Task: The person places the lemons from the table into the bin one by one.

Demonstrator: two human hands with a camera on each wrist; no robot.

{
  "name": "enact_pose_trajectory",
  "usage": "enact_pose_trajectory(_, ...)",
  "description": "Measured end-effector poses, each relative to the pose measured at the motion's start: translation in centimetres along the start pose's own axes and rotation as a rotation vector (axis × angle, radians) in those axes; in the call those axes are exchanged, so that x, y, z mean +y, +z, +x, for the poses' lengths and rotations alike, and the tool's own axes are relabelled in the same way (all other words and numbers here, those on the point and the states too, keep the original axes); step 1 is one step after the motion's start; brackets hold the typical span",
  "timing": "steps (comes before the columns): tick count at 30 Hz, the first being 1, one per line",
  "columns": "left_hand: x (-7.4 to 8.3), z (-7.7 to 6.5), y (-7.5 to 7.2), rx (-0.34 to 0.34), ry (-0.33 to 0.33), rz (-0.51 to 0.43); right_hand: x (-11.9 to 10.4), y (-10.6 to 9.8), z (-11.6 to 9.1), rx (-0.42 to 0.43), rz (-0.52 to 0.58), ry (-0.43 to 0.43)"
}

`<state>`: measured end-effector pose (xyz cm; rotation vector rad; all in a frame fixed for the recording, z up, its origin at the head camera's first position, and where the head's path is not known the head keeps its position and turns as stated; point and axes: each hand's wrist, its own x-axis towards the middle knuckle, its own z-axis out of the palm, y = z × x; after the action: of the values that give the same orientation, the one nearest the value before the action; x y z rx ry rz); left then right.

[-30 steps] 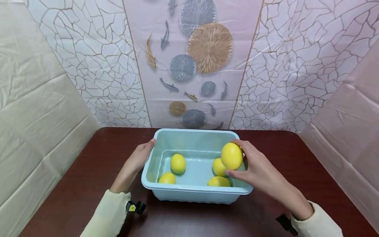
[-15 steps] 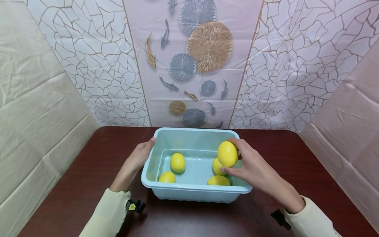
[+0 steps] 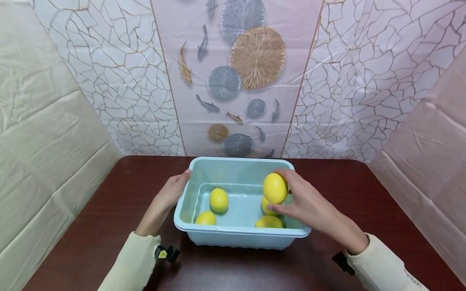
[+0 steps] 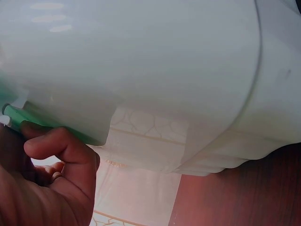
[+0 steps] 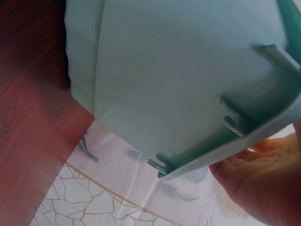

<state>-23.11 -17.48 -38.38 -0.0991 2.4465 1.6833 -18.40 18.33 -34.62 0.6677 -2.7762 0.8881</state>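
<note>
A pale blue plastic basin (image 3: 233, 238) stands on the dark table. Its left rim is gripped by my left hand (image 3: 171, 194), and in the left wrist view the curled fingers (image 4: 77, 162) reach under that rim. My right hand (image 3: 309, 202) holds a lemon (image 3: 275, 188) between thumb and fingers, above the basin's right part. Below the held lemon lies another lemon (image 3: 266, 207), partly hidden by it, with one more lemon (image 3: 268, 222) nearer the front wall. On the left side of the basin are a lemon (image 3: 218, 200) and a front lemon (image 3: 205, 218), cut off by the rim.
The reddish-brown table (image 3: 233, 268) extends around the basin. A patterned cloth wall (image 3: 233, 81) rises behind the table, and beige cloth (image 3: 47, 141) hangs along the left side, with pinkish cloth (image 3: 426, 161) on the right.
My right hand has carried the lemon to the left and slightly up in the head view, over the basin's right part. The left hand and basin have stayed put.
</note>
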Motion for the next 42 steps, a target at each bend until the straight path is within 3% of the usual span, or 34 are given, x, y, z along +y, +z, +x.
enact_pose_trajectory(20,-0.1,-0.1,0.0,0.004,-0.020,-0.012,0.0,1.3,1.7,-0.120,-0.101,-0.107)
enact_pose_trajectory(35,-0.1,0.2,0.2,-0.005,0.007,0.012,0.3,1.9,3.3,-0.211,-0.204,-0.174)
enact_pose_trajectory(42,0.0,0.1,0.1,0.003,-0.004,0.019,0.2,1.9,4.4,-0.283,-0.263,-0.148)
